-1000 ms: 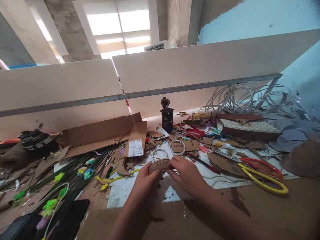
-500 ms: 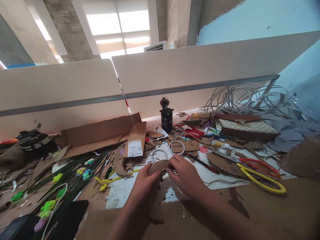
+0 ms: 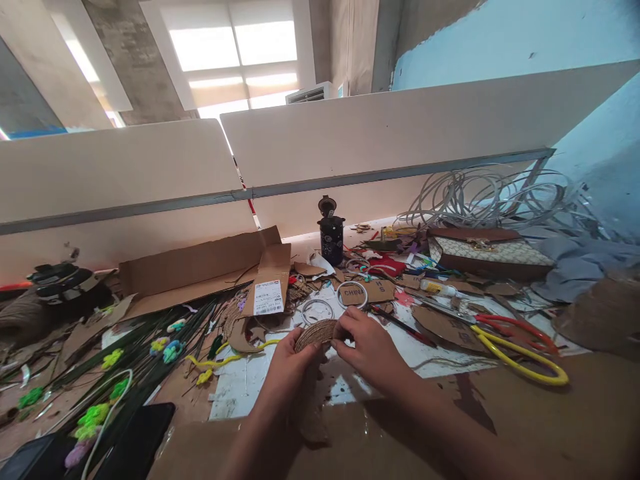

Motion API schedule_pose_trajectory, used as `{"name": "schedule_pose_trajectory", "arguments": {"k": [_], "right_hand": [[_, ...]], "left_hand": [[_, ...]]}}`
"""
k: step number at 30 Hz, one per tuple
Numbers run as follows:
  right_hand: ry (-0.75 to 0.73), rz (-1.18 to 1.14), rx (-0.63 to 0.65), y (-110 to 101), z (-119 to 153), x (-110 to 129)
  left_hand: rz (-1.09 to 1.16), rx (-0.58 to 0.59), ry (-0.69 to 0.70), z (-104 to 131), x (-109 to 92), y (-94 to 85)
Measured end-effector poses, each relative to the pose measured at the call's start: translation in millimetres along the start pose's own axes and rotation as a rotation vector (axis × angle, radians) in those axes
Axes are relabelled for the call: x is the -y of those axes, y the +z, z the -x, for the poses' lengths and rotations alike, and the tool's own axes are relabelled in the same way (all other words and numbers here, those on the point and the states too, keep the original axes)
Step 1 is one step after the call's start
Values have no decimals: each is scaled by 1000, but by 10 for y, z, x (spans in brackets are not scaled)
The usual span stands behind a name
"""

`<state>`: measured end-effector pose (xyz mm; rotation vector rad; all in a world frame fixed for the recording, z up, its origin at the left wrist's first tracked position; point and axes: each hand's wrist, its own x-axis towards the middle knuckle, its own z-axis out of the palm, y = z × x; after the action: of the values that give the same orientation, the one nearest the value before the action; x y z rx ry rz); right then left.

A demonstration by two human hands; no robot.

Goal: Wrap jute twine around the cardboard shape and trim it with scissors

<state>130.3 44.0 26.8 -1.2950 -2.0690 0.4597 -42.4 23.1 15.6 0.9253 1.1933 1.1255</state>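
Observation:
Between my hands is a curved, twine-covered piece, its tan cord laid in close rows. My left hand grips its left side, with the thumb on top. The fingertips of my right hand pinch its right end; what the tips hold there is too small to tell. A strip of the same tan colour hangs below my left hand, partly hidden by it. Just beyond my hands lie a thin metal ring and a white ring on cardboard.
Scissors with red and yellow handles lie at right, near a glue bottle. A black cup stands behind. At left are a cardboard box, fuzzy flowers and a black phone. A handbag sits at back right.
The whole view has shifted very slightly. Both hands keep nearly the same hold on the twine-covered piece.

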Motion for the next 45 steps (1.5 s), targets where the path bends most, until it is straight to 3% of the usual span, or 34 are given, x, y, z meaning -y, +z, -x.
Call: {"name": "schedule_pose_trajectory", "arguments": {"k": [15, 19, 26, 30, 35, 45], "right_hand": [[89, -192, -47, -53, -68, -52], [156, -438, 79, -41, -65, -91], [127, -436, 142, -19, -24, -62], [123, -587, 155, -17, -38, -66], [221, -838, 195, -19, -83, -120], [169, -705, 173, -2, -60, -60]], "left_hand": [[-1, 10, -17, 19, -36, -7], [20, 56, -58, 14, -37, -29], [-198, 66, 95, 19, -69, -61], [-86, 69, 47, 7, -23, -74], [-15, 35, 5, -38, -3, -126], [-181, 61, 44, 33, -109, -43]]}}
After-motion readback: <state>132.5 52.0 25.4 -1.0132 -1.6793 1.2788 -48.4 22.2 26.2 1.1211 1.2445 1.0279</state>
